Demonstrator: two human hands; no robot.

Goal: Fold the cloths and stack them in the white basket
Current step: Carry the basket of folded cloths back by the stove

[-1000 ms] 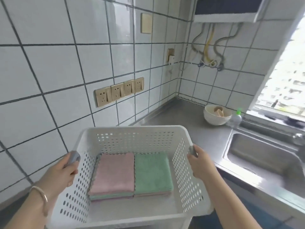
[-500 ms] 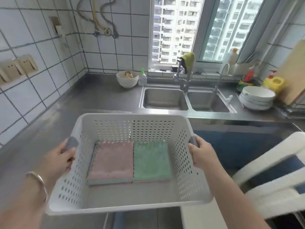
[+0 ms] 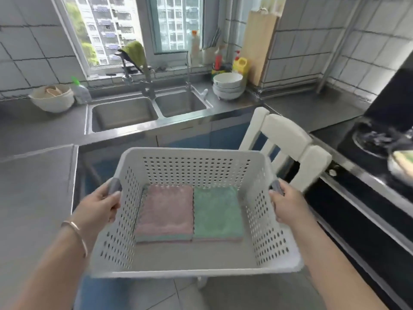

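Grey kitchen table (image 3: pixel 33 198) and white chair (image 3: pixel 288 139) flanked the white perforated plastic basket (image 3: pixel 196 268), carried with left hand (image 3: pixel 100 203) and right hand (image 3: pixel 288 204) curled round its grey handles; tilting might slide the folded pink cloths (image 3: pixel 165 211) and folded green cloths (image 3: pixel 216 211) inside, and the chair risked a collision.

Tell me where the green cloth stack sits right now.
In the head view, the green cloth stack lies on the white basket floor, right side, touching the pink cloth stack.
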